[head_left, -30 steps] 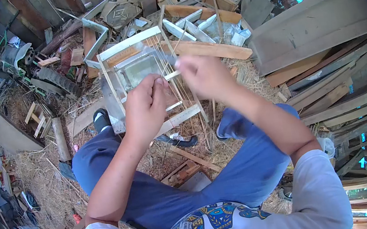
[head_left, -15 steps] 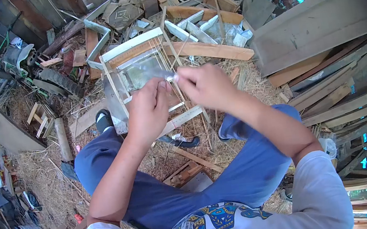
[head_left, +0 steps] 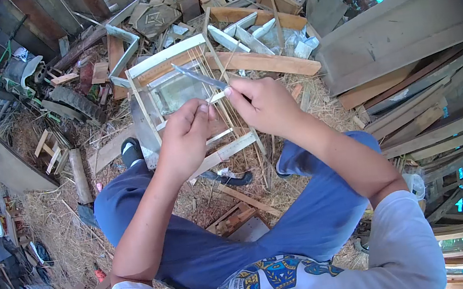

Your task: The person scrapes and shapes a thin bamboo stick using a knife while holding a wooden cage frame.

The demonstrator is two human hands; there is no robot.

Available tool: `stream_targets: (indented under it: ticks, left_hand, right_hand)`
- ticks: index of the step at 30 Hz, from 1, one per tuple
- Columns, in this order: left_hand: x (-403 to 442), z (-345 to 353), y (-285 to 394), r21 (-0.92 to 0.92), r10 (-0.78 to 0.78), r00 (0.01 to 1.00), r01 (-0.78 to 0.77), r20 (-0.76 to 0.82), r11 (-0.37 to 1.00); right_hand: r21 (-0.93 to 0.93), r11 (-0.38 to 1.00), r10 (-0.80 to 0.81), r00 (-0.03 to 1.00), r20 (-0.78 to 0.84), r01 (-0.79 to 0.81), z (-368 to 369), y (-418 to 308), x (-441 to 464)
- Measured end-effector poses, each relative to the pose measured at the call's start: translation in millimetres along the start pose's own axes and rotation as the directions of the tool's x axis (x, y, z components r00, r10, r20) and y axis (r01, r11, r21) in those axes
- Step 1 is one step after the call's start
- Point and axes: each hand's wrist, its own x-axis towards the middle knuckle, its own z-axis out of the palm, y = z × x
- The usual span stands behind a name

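My right hand is closed round the handle of a knife, its blade pointing up and to the left. Close beside it, my left hand pinches a thin wooden stick between thumb and fingers. The stick runs up toward the right thumb and the base of the blade; whether the edge touches it I cannot tell. Below both hands stands a small wooden frame with pale slats and several thin upright sticks along its right side.
Scrap boards and white-painted wood pieces lie beyond the frame. Long planks are stacked at right. A green-framed machine with a tyre stands at left. Straw covers the floor, and a dark curved object lies between my feet.
The knife blade, blurred before, now shows sharply, angled up-left. My right hand has shifted slightly right, away from my left hand, which stays nearly in place.
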Motion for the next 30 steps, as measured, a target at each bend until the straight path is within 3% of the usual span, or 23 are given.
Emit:
stream_targets:
  ticks: [3, 4, 5, 9, 11, 16, 17, 19, 21, 23, 25, 27, 30]
  left_hand:
    - [0.6, -1.8, -1.0, -0.062, -0.03, 0.999, 0.032, 0.022, 0.998]
    - [0.4, -1.2, 0.4, -0.092, -0.046, 0.999, 0.048, 0.024, 0.995]
    - [-0.8, -0.2, 0.5, -0.094, -0.044, 0.999, 0.046, 0.026, 0.995]
    - [2.6, -1.1, -0.7, -0.087, -0.027, 0.999, 0.029, 0.021, 0.996]
    - [0.2, -0.9, -3.8, -0.072, -0.015, 1.0, 0.016, 0.015, 0.997]
    - [0.8, 0.8, -6.0, -0.029, 0.04, 0.999, -0.04, -0.007, 0.999]
    - [1.6, -0.4, -8.4, -0.026, 0.036, 0.999, -0.036, -0.005, 0.999]
    - [3.0, 0.8, -8.7, -0.022, 0.024, 0.999, -0.024, -0.022, 0.999]
    - [1.3, -0.2, -9.6, -0.024, 0.015, 1.0, -0.016, -0.01, 1.0]
    - [4.2, -1.9, -6.3, -0.02, 0.016, 1.0, -0.016, -0.007, 1.0]
    - [4.4, -1.9, -5.3, -0.02, 0.0, 1.0, 0.0, -0.001, 1.0]
    - [3.4, -3.2, -4.0, -0.035, -0.035, 0.999, 0.035, 0.007, 0.999]
    - [2.8, -1.6, -3.8, -0.066, -0.054, 0.998, 0.055, 0.017, 0.996]
  right_hand:
    - [0.102, 0.995, 0.001, 0.995, -0.103, 0.01, -7.1, 15.6, 15.6]
    - [0.143, 0.985, 0.1, 0.994, -0.051, -0.091, -8.8, 18.5, 19.7]
    - [0.14, 0.986, 0.1, 0.994, -0.052, -0.092, -5.4, 14.5, 13.6]
    - [0.034, 0.997, -0.073, 0.997, -0.021, 0.074, 1.8, 0.4, 1.5]
    - [0.152, 0.976, 0.154, 0.988, 0.006, -0.153, -11.3, 4.0, 16.0]
    - [0.109, 0.993, -0.043, 0.998, -0.054, 0.049, 14.2, 0.5, -2.5]
    - [0.114, 0.992, -0.039, 0.998, -0.054, 0.045, 10.9, 6.6, 2.0]
    - [0.15, 0.979, 0.139, 0.99, 0.013, -0.139, -3.1, 16.1, 18.1]
    - [0.12, 0.988, 0.104, 0.994, -0.039, -0.099, 3.7, 11.2, 11.4]
    - [0.135, 0.99, -0.05, 0.998, 0.025, 0.046, 12.3, -7.4, -5.7]
    - [0.131, 0.991, -0.028, 0.998, 0.052, 0.021, 7.8, -1.3, 3.3]
    - [0.165, 0.978, 0.124, 0.992, 0.03, -0.127, -5.8, 7.2, 18.0]
    - [0.105, 0.994, -0.004, 1.0, -0.007, 0.004, 8.3, -4.2, -1.4]
